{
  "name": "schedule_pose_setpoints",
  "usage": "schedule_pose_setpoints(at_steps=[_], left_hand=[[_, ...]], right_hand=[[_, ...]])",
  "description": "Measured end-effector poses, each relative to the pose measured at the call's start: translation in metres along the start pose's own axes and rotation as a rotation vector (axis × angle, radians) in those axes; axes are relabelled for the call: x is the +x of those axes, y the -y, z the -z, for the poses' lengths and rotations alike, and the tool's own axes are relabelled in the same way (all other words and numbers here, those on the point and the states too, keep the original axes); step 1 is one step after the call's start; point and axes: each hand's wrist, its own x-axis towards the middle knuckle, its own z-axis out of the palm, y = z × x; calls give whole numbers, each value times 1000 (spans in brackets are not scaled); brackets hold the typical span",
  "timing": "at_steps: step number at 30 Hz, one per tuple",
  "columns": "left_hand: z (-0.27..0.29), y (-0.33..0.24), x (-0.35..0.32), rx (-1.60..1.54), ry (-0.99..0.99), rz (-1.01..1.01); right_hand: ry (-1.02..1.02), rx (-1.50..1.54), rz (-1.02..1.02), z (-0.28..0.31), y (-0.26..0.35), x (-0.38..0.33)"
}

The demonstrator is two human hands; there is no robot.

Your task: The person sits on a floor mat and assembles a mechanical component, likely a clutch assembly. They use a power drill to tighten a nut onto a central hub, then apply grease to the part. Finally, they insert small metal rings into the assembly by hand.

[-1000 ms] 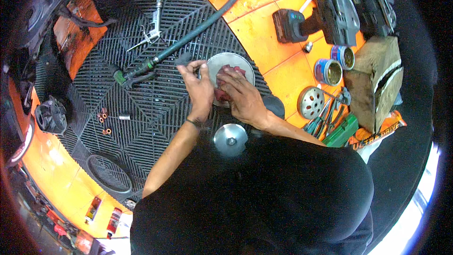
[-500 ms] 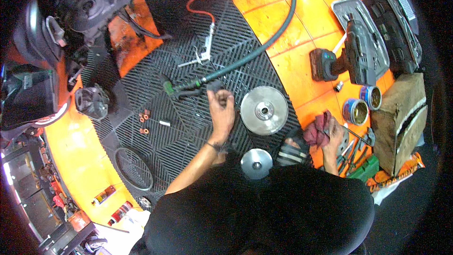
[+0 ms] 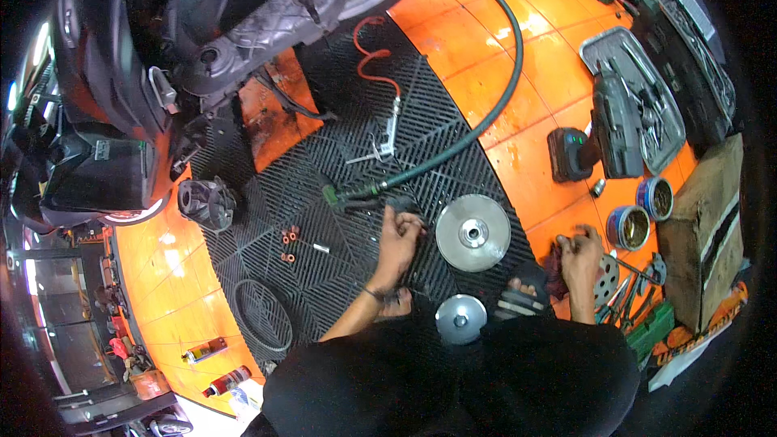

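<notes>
My left hand (image 3: 398, 241) rests on the black grid mat (image 3: 324, 194), just left of a large silver pulley disc (image 3: 473, 233). Its fingers curl around a small black part (image 3: 403, 209) next to the end of the green-black hose (image 3: 453, 146). Off to the right, my right hand (image 3: 579, 249) grips a dark red rag (image 3: 556, 267) above the orange floor, beside a cluster of hand tools (image 3: 627, 291). A smaller silver domed disc (image 3: 460, 318) lies close to my knees.
A scooter (image 3: 235, 16) stands at the top left, a black housing (image 3: 206, 202) below it. Small orange rollers (image 3: 287, 244) and a rubber belt (image 3: 263, 316) lie on the mat. To the right are a black power tool (image 3: 571, 154), two tins (image 3: 631, 226), a tool tray (image 3: 635, 89) and a cardboard box (image 3: 700, 226).
My right hand has left the large disc and carried the rag right, toward the tools. My left hand shifted slightly left of the disc. The view has swung toward the scooter.
</notes>
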Motion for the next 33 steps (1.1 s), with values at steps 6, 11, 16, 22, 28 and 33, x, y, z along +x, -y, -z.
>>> schedule_pose_setpoints(at_steps=[6, 11, 16, 22, 28, 33], left_hand=[[24, 13, 12, 96, 77, -63], [21, -15, -6, 103, -19, 0], [29, 3, -2, 138, 114, 91], [29, 11, -14, 209, 146, 161], [33, 10, -33, 236, 141, 241], [50, 20, -47, 181, 67, 305]], right_hand=[[62, -61, 55, -6, 11, -4], [24, 157, 111, 18, 29, -21], [402, 343, 313, -24, 45, -55], [990, -38, 390, -78, 75, -96], [1206, 144, 357, -86, 76, -89], [1263, 346, 344, -80, 82, -95]])
